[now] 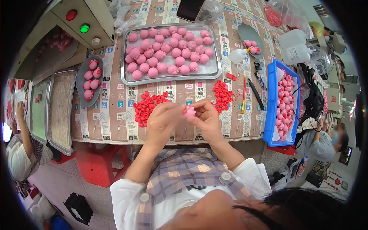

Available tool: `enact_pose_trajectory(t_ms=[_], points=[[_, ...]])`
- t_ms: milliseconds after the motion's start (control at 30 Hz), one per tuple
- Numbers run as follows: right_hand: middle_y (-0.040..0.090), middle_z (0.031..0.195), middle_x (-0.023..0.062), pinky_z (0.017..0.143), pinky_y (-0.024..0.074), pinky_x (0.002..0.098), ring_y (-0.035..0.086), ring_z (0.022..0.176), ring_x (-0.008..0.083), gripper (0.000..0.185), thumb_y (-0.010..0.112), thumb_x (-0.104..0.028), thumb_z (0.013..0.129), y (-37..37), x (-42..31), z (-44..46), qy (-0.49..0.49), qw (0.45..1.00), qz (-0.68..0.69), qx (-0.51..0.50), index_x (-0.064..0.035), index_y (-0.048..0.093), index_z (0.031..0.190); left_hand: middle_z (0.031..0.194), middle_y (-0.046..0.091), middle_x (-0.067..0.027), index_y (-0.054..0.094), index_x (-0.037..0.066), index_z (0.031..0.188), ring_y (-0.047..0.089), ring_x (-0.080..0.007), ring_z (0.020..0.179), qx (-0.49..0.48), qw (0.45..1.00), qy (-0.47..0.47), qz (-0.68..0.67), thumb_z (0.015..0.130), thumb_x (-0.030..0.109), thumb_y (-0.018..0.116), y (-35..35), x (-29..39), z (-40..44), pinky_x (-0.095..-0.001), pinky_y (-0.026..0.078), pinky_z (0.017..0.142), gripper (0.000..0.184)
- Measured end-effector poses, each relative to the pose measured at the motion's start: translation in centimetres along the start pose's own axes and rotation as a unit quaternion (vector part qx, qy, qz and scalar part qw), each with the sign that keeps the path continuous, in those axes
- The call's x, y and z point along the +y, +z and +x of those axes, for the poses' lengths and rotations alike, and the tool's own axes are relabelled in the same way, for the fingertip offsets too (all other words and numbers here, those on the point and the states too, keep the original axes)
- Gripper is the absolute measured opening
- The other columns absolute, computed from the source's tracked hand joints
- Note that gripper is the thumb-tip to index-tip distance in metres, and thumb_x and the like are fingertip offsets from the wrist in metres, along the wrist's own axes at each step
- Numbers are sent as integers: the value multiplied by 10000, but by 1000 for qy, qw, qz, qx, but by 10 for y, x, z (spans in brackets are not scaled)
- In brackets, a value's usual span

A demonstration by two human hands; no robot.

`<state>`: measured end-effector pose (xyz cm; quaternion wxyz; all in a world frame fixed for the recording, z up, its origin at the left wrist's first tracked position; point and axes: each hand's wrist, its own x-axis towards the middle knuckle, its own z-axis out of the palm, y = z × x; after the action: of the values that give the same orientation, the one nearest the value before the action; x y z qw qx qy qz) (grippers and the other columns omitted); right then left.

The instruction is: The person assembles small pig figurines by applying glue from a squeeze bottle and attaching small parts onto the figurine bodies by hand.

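Observation:
Between my two hands, over the table's front part, is a small pink figure [189, 111] with a bit of red at its upper left. My right hand [206, 119] has thumb and fingers closed round it. My left hand [164, 122] touches or nearly touches its left side, fingers bent together and slightly blurred; what they pinch is hidden. Small red parts lie in one pile [145, 109] beside my left hand and another pile [223, 96] beyond my right hand. Farther back, a metal tray [172, 79] holds several round pink pieces [152, 61].
A grey dish [82, 78] with pink pieces lies left, another [249, 32] at back right. A blue basket [271, 103] of pink pieces stands right, near a black pen [256, 94] and white bottles [296, 54]. A machine [78, 19] is back left. Other people sit at both sides.

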<state>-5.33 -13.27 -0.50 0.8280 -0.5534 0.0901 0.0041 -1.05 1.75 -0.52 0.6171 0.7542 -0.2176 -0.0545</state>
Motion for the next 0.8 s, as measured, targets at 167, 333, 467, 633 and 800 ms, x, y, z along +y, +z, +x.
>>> enact_pose_trajectory(t_ms=[167, 333, 467, 633, 800], points=[[538, 887, 52, 717, 452, 224, 541, 827, 107, 282, 654, -57, 715, -1, 0, -1, 89, 987, 130, 15, -42, 445, 904, 930, 554, -88, 571, 42, 979, 515, -237, 864, -15, 994, 74, 83, 590, 47, 688, 6, 9, 6, -321, 411, 754, 406], [538, 853, 42, 704, 448, 208, 537, 806, 97, 262, 641, -58, 731, 1, 9, -2, 93, 989, 114, 32, -49, 442, 903, 925, 555, -96, 553, 43, 955, 523, -242, 857, 26, 987, 88, 129, 544, 31, 710, 16, 4, 3, -327, 417, 748, 440], [544, 846, 34, 677, 437, 198, 529, 790, 82, 240, 626, -71, 750, 4, 8, -1, 79, 993, 84, 23, -49, 442, 903, 896, 564, -91, 556, 39, 938, 533, -251, 827, 33, 983, 103, 151, 528, 9, 704, 15, 3, 5, -328, 424, 734, 437], [552, 820, 28, 668, 417, 262, 530, 766, 136, 193, 643, -104, 708, -28, -9, 7, -96, 967, -229, 57, -39, 562, 871, 904, 554, -95, 547, 4, 928, 541, -206, 832, 48, 992, 31, 112, 557, -31, 691, 3, -2, 4, -290, 433, 729, 400], [518, 739, 39, 672, 390, 322, 481, 742, 208, 195, 661, -128, 624, -73, -32, 5, -235, 737, -629, 80, -77, 610, 805, 911, 532, -84, 540, -14, 948, 533, -148, 817, 89, 995, -48, -5, 603, 5, 693, -4, -7, 6, -241, 447, 668, 378]])
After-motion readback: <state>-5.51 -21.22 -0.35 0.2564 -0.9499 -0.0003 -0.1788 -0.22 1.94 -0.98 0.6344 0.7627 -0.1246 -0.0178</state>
